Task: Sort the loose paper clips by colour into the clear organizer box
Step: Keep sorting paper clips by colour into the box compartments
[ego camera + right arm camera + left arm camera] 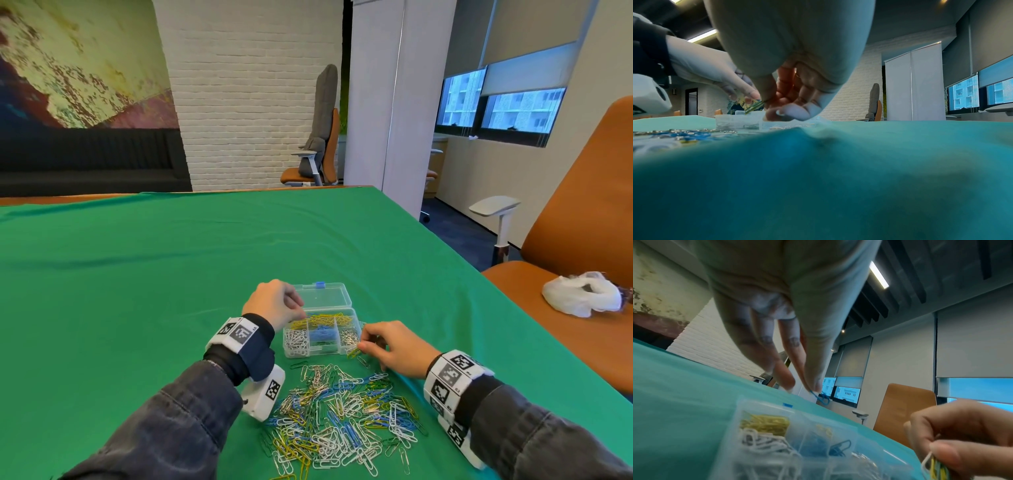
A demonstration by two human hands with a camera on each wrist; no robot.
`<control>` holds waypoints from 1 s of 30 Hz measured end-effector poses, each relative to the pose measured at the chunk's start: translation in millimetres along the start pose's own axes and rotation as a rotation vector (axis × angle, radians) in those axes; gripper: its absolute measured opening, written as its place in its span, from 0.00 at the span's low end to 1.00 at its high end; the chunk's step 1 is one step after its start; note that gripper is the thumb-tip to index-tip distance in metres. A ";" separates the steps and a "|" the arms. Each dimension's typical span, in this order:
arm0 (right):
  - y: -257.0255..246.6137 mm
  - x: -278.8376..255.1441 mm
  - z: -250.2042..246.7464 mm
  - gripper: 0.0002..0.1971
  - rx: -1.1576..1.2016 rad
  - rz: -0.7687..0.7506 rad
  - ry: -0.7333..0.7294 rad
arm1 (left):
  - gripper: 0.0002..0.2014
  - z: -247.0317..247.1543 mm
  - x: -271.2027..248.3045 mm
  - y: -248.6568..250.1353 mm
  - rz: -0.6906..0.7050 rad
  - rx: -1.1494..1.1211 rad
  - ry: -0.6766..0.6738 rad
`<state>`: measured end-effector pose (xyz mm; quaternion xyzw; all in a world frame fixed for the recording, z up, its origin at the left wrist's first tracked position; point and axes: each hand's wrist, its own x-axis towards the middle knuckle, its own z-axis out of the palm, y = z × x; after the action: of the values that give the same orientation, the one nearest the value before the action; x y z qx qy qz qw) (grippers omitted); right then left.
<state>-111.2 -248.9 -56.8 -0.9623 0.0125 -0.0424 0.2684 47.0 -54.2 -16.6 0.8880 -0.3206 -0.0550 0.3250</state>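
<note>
Left hand [274,303] pinches a blue clip [821,398] between thumb and fingertip above the organizer box [354,337], which sits open on the table [137,274] just beyond the loose pile [342,414]. Right hand [394,349] grips a small bunch of clips [935,465] – yellow, white, some green or blue – at the box's right near corner.

Compartments already hold yellow at the back, white front left, blue in the middle, silver on the right. To do it well: lower the blue clip right over the middle cell before letting go – the dividers are low, so a high drop could bounce into yellow. The right hand's bunch looks mixed; feed out one colour at a time.

Writing: only black-and-white square markers on the wristbands [236,334]; a tiny character beside them is too small to read. No brand visible on the box.
</note>
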 end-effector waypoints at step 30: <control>1.0 1.2 0.0 0.08 0.128 -0.020 0.171 | 0.10 12.6 1.0 22.8 0.134 -0.003 -0.275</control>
<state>-110.0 -249.9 -57.2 -0.9362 0.0229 -0.1279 0.3266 31.7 -75.0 -12.4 0.8484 -0.4204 -0.1550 0.2820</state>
